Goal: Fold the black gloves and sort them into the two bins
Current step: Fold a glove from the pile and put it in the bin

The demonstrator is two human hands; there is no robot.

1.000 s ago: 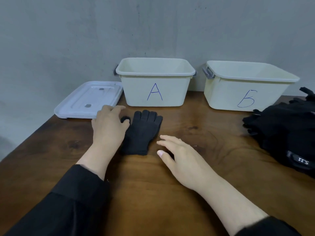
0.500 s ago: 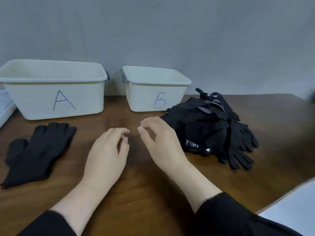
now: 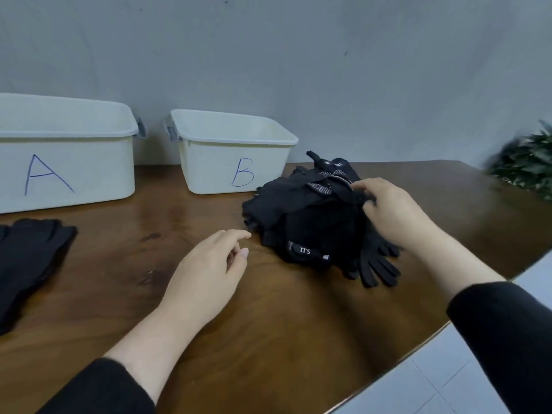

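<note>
Right hand (image 3: 397, 213) at about two o'clock, on top of the pile of black gloves (image 3: 313, 216) — fingers curled over the right side of the heap, touching the fabric; whether anything is actually pinched, hard to tell. Left hand (image 3: 209, 270) near the centre, low above the wooden table (image 3: 268, 339), just short of the pile's near-left edge at nine o'clock of it, not touching it. Fingers loosely curled, thumb close to the forefinger, nothing held.

Pile itself at about one o'clock from the centre, right in front of the bin marked B (image 3: 233, 156), near its front right corner — a white label on a cuff at the near side, glove fingers splayed out at the pile's five o'clock. Bin marked A (image 3: 59, 162) at ten o'clock, beside B, cut off by the left edge. Both bins back against the grey wall (image 3: 298, 55), insides mostly hidden from this angle.

Single flat black glove (image 3: 27, 261) at nine o'clock, lying on the table in front of A, fingers pointing away. Dark sleeves on both forearms. Green plant (image 3: 528, 171) blurred at three o'clock beyond the table's far corner.
</note>
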